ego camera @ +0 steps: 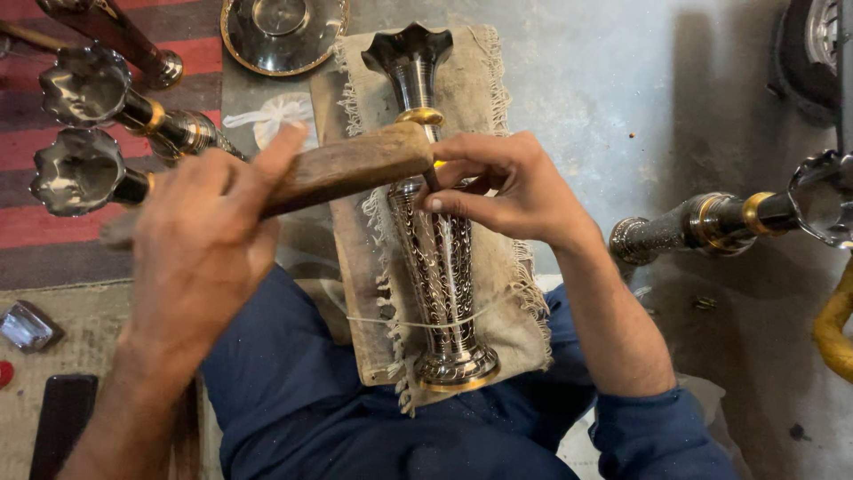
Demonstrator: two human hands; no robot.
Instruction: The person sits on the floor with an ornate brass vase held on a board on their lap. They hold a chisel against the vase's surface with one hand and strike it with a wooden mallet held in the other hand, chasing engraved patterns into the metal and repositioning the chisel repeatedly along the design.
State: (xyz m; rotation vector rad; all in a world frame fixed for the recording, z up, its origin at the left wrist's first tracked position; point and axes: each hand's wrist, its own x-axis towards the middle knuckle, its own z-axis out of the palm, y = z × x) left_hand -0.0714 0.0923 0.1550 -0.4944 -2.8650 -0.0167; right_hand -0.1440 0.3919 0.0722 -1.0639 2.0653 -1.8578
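Note:
A tall engraved metal vase (437, 267) with a gold band and flared mouth lies lengthwise on a frayed cloth-covered board (484, 80) resting across my lap. My left hand (200, 240) is closed around a wooden mallet (355, 164), whose head sits over the vase's upper body. My right hand (511, 191) pinches a thin dark chisel against the vase just under the mallet's end. A white string crosses the vase near its base.
Three similar vases (98, 84) lie at the left on a red striped mat. A round metal plate (283, 31) sits at the top. Another vase (729, 222) lies at the right on the concrete floor. A dark phone (62, 422) is at lower left.

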